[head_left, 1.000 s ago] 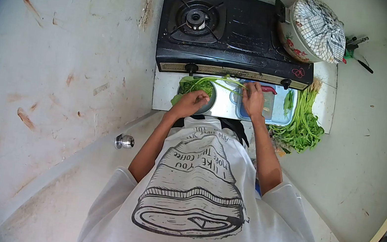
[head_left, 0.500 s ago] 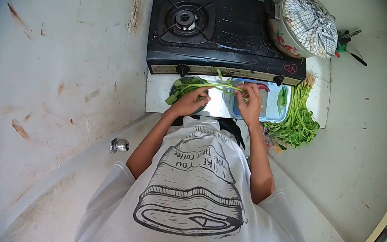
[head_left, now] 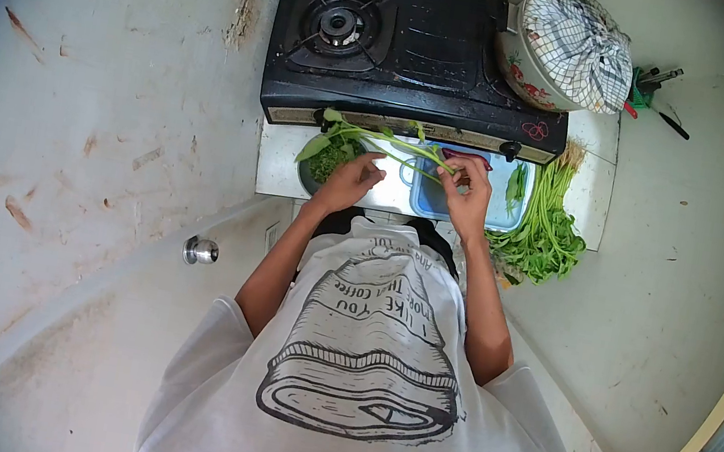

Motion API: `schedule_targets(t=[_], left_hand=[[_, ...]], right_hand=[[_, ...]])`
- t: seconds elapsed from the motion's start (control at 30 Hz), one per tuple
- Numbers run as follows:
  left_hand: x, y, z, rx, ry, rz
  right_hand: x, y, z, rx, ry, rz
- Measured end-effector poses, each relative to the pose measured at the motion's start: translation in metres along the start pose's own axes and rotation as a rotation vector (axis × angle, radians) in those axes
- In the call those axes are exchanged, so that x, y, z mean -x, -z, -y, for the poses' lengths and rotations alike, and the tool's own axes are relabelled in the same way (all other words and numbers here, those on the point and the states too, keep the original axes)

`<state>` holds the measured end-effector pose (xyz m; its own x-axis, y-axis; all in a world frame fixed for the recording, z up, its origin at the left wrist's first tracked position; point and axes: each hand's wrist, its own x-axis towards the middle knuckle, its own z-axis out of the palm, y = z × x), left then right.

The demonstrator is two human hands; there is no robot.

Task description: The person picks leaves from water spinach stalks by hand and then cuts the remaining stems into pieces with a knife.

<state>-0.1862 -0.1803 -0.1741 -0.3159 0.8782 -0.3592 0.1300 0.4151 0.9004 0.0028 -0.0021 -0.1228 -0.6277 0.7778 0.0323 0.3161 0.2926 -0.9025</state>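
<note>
Long green leafy stalks (head_left: 398,142), which look like water spinach, stretch leftward from my right hand (head_left: 470,193), whose fingers are closed on their right ends. Close below the stalks is my left hand (head_left: 348,183), thumb and forefinger apart, in front of a dark bowl (head_left: 305,173) of picked greens (head_left: 331,158). Under my right hand sits a blue plastic container (head_left: 416,199). A dark red chili or similar long item (head_left: 477,160) and a few green leaves (head_left: 516,187) show there. A big bunch of the greens with roots (head_left: 551,224) lies to its right.
Behind the white tiled counter (head_left: 282,163) stands a black two-burner gas stove (head_left: 436,45). On its right side is a pot (head_left: 516,62) topped with a checked cloth (head_left: 576,43). Utensils (head_left: 659,88) are at the far right. A door knob (head_left: 201,250) juts out at left.
My left hand has opened its fingers and come slightly away from the stalks. The leafy ends now reach higher over the bowl. My right hand still grips the stalks. The view has shifted slightly.
</note>
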Motion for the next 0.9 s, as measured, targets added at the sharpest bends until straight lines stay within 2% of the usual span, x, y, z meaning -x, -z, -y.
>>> schedule_targets(t=[0.03,0.13,0.23,0.4,0.63,0.73,0.9], left_hand=[[0.001,-0.001,-0.01,0.017,-0.032,0.019],[0.013,-0.014,-0.07,0.299,-0.187,-0.085],[0.015,-0.028,-0.12,0.524,-0.248,-0.222],[0.004,-0.053,-0.172,0.706,-0.359,-0.423],[-0.006,-0.082,-0.214,0.633,-0.502,-0.469],[-0.01,-0.093,-0.225,0.524,-0.523,-0.407],[-0.017,-0.122,-0.239,0.511,-0.485,-0.405]], right_hand=[[-0.002,0.003,0.001,-0.017,0.012,0.009],[-0.006,0.013,0.012,-0.055,0.039,0.04],[-0.012,0.02,0.022,-0.186,0.058,0.063],[-0.019,0.047,0.056,-0.311,0.115,0.178],[-0.02,0.091,0.075,-0.451,0.189,0.153],[-0.022,0.11,0.072,-0.519,0.175,0.105],[-0.021,0.143,0.055,-0.564,0.135,0.163]])
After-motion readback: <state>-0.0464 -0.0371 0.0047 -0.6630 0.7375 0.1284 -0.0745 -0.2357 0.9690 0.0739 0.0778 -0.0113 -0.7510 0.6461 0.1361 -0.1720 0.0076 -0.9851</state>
